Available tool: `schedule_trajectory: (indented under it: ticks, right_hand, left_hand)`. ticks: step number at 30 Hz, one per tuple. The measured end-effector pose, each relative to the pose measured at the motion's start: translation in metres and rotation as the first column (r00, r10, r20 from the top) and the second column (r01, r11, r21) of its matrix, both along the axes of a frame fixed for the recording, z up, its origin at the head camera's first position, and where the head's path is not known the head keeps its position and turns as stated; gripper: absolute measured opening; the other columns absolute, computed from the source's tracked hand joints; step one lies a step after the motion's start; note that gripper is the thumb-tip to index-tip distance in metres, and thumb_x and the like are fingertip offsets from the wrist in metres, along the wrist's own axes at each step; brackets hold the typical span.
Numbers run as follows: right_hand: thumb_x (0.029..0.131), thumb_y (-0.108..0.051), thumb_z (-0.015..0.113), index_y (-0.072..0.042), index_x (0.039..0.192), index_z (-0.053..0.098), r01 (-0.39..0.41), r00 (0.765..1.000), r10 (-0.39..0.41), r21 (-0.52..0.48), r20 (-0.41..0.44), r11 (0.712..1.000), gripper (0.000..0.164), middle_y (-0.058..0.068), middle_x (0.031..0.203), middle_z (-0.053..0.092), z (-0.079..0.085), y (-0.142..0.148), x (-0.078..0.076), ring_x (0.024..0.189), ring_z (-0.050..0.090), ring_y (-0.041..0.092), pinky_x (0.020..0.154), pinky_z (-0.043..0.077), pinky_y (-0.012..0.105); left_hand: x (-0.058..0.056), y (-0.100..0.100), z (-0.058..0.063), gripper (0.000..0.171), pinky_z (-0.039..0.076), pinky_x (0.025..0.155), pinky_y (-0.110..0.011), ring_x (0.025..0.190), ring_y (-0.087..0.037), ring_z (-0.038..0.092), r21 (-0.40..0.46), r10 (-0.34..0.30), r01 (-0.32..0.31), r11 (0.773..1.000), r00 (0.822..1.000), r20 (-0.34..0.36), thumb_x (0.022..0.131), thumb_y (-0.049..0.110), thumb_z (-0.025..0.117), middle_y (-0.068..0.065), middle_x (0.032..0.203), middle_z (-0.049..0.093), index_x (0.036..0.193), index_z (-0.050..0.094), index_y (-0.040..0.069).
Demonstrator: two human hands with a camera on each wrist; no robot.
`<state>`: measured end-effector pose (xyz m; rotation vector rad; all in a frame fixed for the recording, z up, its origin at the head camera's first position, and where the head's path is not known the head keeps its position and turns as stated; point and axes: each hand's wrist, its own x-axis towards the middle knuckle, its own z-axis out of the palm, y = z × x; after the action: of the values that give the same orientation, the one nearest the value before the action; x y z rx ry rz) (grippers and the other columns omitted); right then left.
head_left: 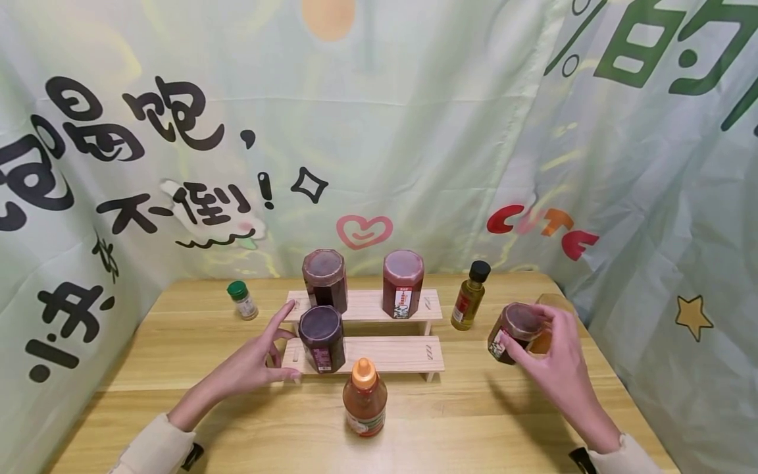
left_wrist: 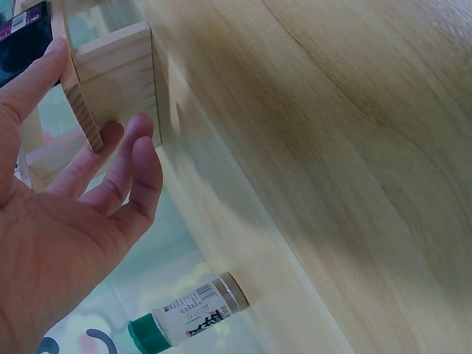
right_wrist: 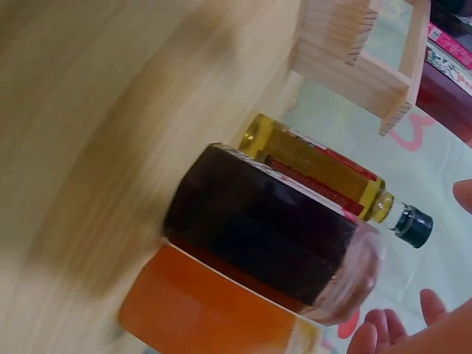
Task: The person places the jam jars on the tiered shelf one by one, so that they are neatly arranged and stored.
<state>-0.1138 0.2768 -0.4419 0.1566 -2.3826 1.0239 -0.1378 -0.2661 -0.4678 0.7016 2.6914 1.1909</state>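
My left hand [head_left: 251,362] holds the left end of a two-step wooden stand [head_left: 385,354], the thumb at the lower step's front edge. In the left wrist view, its other fingers reach behind that board [left_wrist: 82,114]. My right hand [head_left: 562,362] is around the lid of a dark octagonal jar [head_left: 510,331]. The right wrist view shows the fingers [right_wrist: 391,328] spread apart from this jar [right_wrist: 258,228], which stands on the table. Two dark-red jars stand on the upper step, left [head_left: 326,280] and right [head_left: 403,283]. Another dark jar [head_left: 322,337] stands lower left.
An orange-capped sauce bottle [head_left: 364,401] stands in front of the stand. To its right is a black-capped oil bottle [head_left: 468,299]; an amber jar [right_wrist: 206,306] stands beside the dark jar. A green-capped shaker [head_left: 243,301] is at the left. A printed curtain [head_left: 414,151] surrounds the table.
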Motion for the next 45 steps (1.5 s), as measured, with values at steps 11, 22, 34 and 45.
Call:
schedule_trajectory:
  ticks: [11,22,34,45]
  right_hand:
    - [0.079,-0.013,0.098,0.004,0.154,0.044,0.037,0.999,-0.037,-0.021,0.016,0.999,0.095,0.024,0.144,0.049,-0.009,0.008,-0.005,0.128,0.047,0.041,0.101,0.037,0.044]
    - [0.078,-0.009,0.098,0.008,0.152,0.045,0.023,1.000,-0.023,-0.025,0.004,0.999,0.093,0.030,0.140,0.051,-0.012,0.009,-0.007,0.127,0.045,0.045,0.111,0.035,0.068]
    - [0.083,-0.017,0.096,0.009,0.154,0.040,0.089,0.990,-0.091,0.021,0.109,0.996,0.094,0.031,0.140,0.046,-0.019,0.005,0.001,0.121,0.049,0.044,0.091,0.046,0.057]
    - [0.088,-0.023,0.094,0.003,0.166,0.024,0.022,0.969,-0.034,0.053,0.246,0.998,0.108,0.031,0.136,0.057,-0.027,0.012,0.000,0.116,0.063,0.047,0.088,0.053,0.049]
  left_hand:
    - [0.000,0.001,0.001,0.131,0.058,0.065,-0.033,0.077,-0.014,0.067,-0.004,0.006,-0.006,1.000,1.000,0.006,0.088,0.028,0.095,-0.026,0.141,0.066,0.177,0.000,0.029]
    - [-0.001,0.001,0.001,0.132,0.058,0.065,-0.033,0.077,-0.014,0.066,-0.006,0.006,-0.006,1.000,1.000,0.006,0.087,0.027,0.096,-0.025,0.141,0.066,0.177,-0.001,0.030]
    - [0.000,0.000,-0.001,0.132,0.058,0.064,-0.033,0.076,-0.014,0.066,-0.005,0.009,-0.009,1.000,1.000,0.008,0.087,0.027,0.096,-0.025,0.140,0.067,0.177,0.000,0.029]
    - [0.000,0.000,-0.001,0.132,0.058,0.064,-0.033,0.075,-0.014,0.066,0.002,0.008,-0.008,1.000,1.000,0.010,0.087,0.027,0.096,-0.024,0.139,0.067,0.177,0.000,0.030]
